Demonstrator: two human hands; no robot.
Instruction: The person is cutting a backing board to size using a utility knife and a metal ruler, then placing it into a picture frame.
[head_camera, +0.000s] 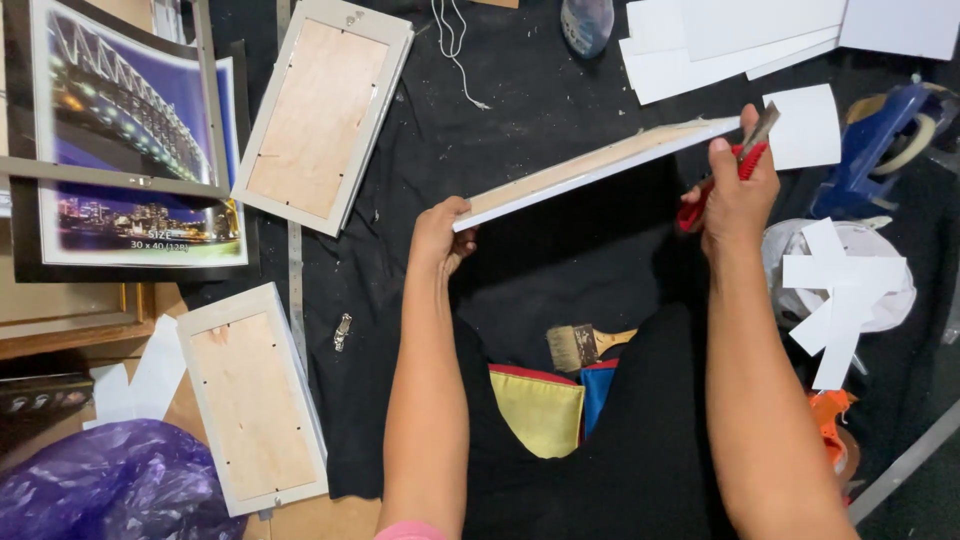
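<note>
A frame is held tilted above the surface, left hand at its near end, right hand at the far end. Two frames lie to the left, a brush lies below, and a tape dispenser sits to the right.

Bright, even overhead light; soft shadows on the black cloth, glare on the poster, sharp focus throughout.

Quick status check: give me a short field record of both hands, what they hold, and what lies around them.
left hand: grips the near end of the picture frame, held tilted above the black cloth
right hand: holds a red-handled cutter at the frame's far end
below the frame: paintbrush
left side: two frames lying back-up
right side: blue tape dispenser
</note>
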